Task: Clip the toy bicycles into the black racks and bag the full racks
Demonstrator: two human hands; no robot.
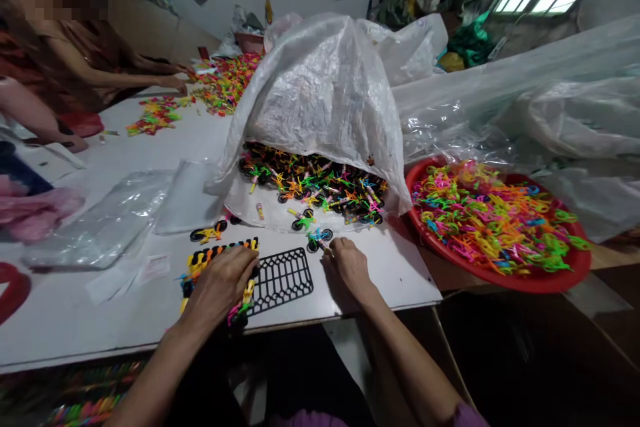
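Observation:
A black plastic grid rack point(284, 278) lies near the table's front edge, its left part packed with small toy bicycles point(200, 259) in yellow, orange and black. Over that filled part rests my left hand point(223, 280), fingers bent and closed on the rack; the hand hides part of the rows. Just right of the rack, my right hand point(350, 268) pinches one end of a blue toy bicycle point(319, 239) with black wheels. A green toy bicycle point(303, 219) lies behind it, and a yellow one point(209, 232) sits behind the filled rows.
A white sack point(320, 87) spills many toy bicycles onto the white table point(135, 327). To the right stands a red basin point(505, 280) of colourful plastic parts. Clear plastic bags point(110, 220) lie left. Another person point(95, 73) handles a pile of small parts point(225, 83).

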